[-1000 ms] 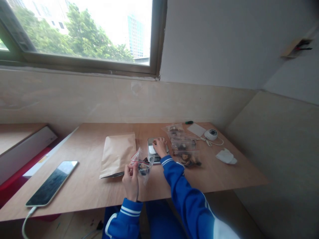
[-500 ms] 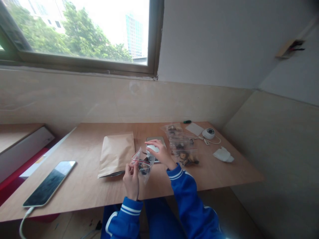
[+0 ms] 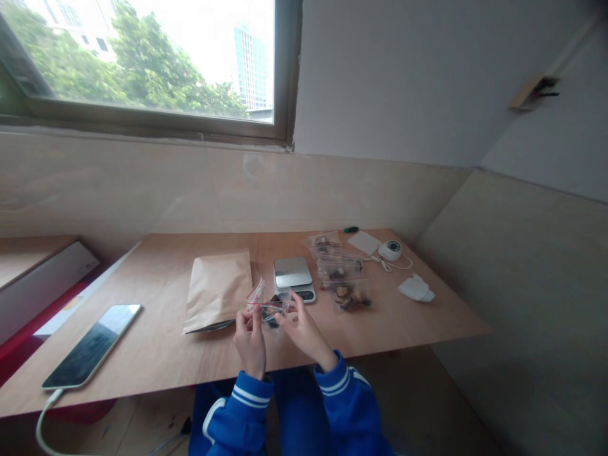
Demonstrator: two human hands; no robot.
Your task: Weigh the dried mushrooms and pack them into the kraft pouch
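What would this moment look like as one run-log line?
left hand: holds small zip bag | right hand: fingers on same bag | scale: bare, behind bag | brown envelope: left of scale

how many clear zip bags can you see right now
4: one zip bag held between left hand and right hand; three filled bags overlap right of the scale. More may hide beneath.

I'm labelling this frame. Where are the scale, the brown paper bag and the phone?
scale (image 3: 291, 272): head view, on its metal platform.
brown paper bag (image 3: 217, 290): head view, middle of its face.
phone (image 3: 91, 346): head view, on its dark screen.
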